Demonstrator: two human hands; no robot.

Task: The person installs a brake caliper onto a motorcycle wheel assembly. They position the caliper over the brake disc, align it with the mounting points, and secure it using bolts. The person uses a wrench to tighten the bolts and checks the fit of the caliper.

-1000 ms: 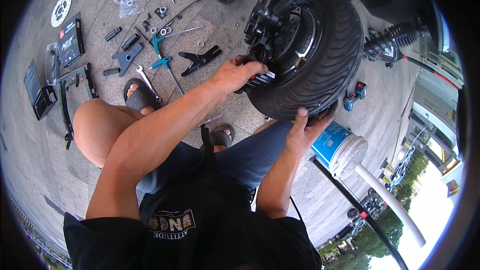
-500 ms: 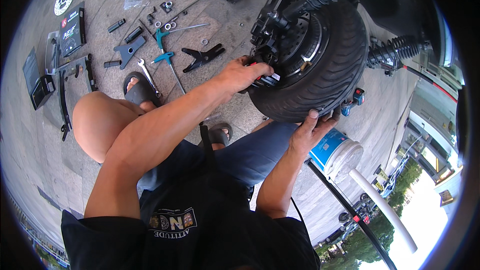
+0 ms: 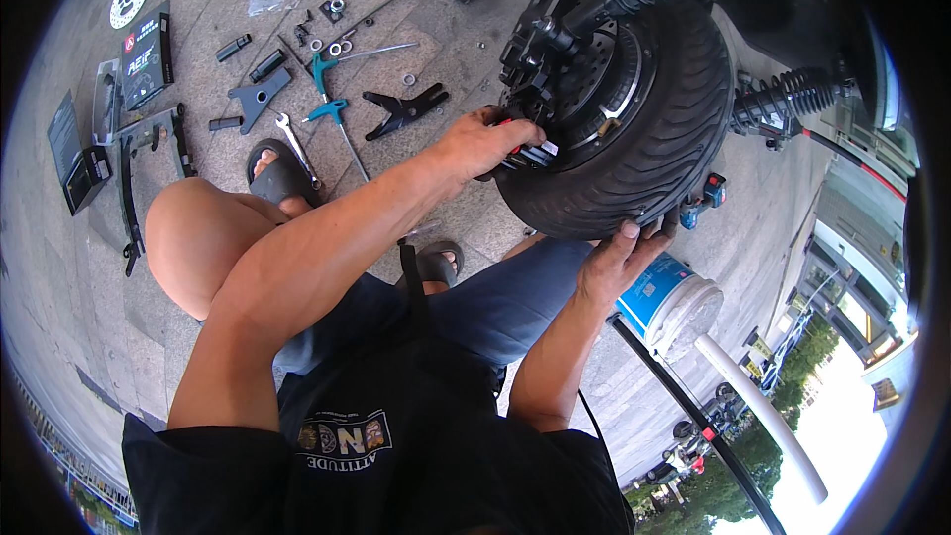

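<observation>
At the tyre [image 3: 688,109], both hands [image 3: 482,147] [image 3: 619,263]

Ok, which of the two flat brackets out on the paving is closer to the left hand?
The black forked bracket, to the left of the left hand. The other bracket is blue-grey and lies farther left, beside the wrench.

Stone slabs [image 3: 99,317], trees [image 3: 748,461] and a building [image 3: 842,282] show an outdoor area.
</observation>
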